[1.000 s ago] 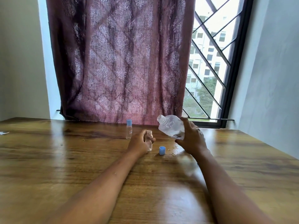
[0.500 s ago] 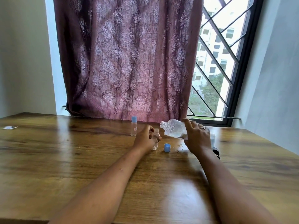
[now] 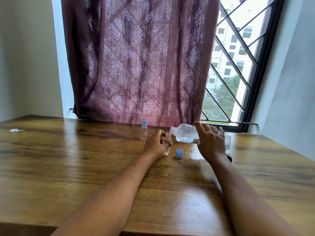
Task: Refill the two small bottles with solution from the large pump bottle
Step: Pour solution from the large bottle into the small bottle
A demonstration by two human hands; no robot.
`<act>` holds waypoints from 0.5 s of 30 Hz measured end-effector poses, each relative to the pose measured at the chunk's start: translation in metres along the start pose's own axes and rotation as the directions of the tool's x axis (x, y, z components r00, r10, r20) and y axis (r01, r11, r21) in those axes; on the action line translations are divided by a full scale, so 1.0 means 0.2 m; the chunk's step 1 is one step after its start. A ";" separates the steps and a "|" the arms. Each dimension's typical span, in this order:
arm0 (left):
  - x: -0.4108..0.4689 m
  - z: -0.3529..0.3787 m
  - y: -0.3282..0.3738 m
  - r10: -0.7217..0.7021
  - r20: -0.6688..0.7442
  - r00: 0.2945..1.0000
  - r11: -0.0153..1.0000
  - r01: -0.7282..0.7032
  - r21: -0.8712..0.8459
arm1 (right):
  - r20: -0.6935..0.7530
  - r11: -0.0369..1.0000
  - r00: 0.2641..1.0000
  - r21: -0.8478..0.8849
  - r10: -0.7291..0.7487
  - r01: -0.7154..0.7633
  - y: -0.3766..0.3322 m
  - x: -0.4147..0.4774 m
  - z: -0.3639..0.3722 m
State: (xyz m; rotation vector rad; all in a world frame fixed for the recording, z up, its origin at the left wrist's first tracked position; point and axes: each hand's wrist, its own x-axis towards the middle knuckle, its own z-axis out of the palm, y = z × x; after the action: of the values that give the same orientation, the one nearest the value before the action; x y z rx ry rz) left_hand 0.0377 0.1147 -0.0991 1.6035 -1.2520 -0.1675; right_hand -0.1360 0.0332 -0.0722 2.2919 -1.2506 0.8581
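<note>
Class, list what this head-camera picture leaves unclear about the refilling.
- Open small bottle: fill level, hidden behind the left hand.
- Large bottle: its middle, covered by the right hand.
- Capped small bottle: label too small to read.
- Dark object: mostly behind the right wrist.

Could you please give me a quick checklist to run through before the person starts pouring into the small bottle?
1. Open small bottle steadied upright by left hand: ok.
2. Its blue cap off, lying on the table: ok.
3. Large bottle uncapped, tilted in right hand: ok.
4. Large bottle's mouth over small bottle's neck: cannot tell.
5. Liquid in large bottle: ok.
6. Second small bottle capped, standing apart: ok.
</note>
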 end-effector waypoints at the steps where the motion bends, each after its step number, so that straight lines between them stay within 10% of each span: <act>1: 0.00 0.00 0.00 0.004 0.000 1.000 1.000 -0.004 0.006 | 0.001 1.000 1.000 -0.004 -0.001 0.001 0.00 0.00 0.00; 15: 0.00 0.00 0.00 0.022 0.005 1.000 1.000 -0.022 0.001 | -0.076 1.000 0.997 -0.002 0.002 -0.002 -0.01 -0.01 -0.02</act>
State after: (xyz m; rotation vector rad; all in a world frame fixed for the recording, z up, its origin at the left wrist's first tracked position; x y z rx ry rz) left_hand 0.0369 0.1157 -0.0986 1.5906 -1.2741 -0.1569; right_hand -0.1371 0.0375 -0.0697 2.2346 -1.2200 0.9353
